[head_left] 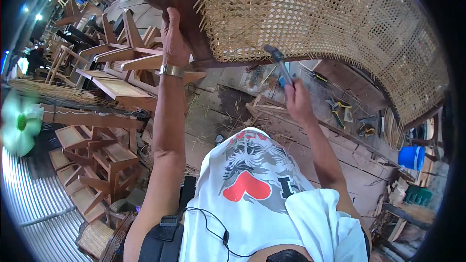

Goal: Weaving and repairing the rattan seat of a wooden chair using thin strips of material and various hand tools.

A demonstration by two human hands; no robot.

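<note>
A large woven cane panel (310,14) set in a dark wooden frame (194,34) fills the upper right of the head view. Loose strand ends stick out along its left and lower edges. My left hand (175,41), with a metal watch at the wrist, is wrapped round the left side of the frame, thumb pointing up. In my right hand (300,101) is a hammer (279,58), gripped by its handle. Its dark head overlaps the lower edge of the cane in view; whether it touches I cannot tell.
Unfinished wooden chair frames (121,48) are piled at the left, with more chairs (99,165) below. A green-bladed fan (21,122) spins at the far left. Pliers (336,112) lie on the work surface at right, near a blue bucket (411,157). Cane scraps litter the floor.
</note>
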